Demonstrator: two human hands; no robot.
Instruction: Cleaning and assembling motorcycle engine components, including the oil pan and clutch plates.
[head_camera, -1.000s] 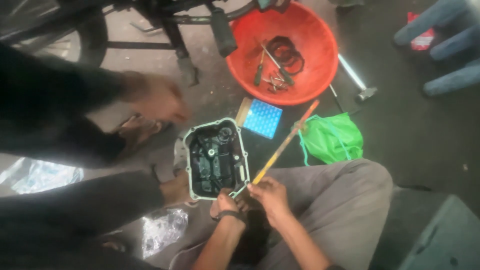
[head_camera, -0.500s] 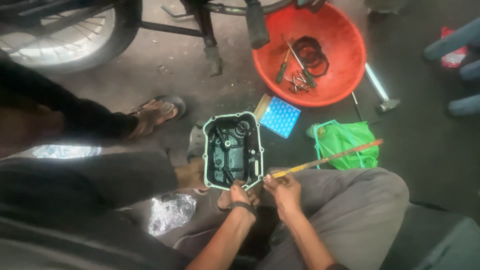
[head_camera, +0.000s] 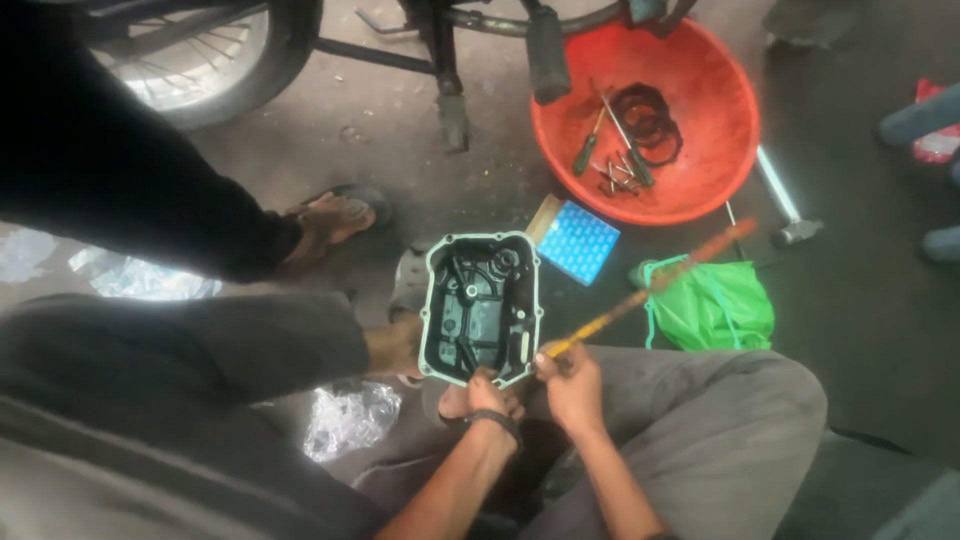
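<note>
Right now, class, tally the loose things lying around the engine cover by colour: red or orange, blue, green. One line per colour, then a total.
Red or orange: 1, the basin
Blue: 1, the flat box
Green: 1, the plastic bag
Total: 3
The left hand steadies the engine cover; the right hand grips a long orange-handled tool.
</note>
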